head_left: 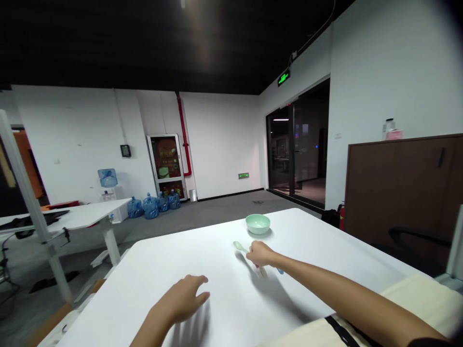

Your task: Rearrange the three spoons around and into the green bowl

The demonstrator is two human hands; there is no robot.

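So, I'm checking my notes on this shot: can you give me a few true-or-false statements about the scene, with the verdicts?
1. The bowl is pale green. True.
2. The spoon lies inside the bowl. False: it is outside the bowl, at the right hand.
3. The left hand holds the bowl. False: it is open and holds nothing.
4. Blue water jugs stand on the floor beyond the table. True.
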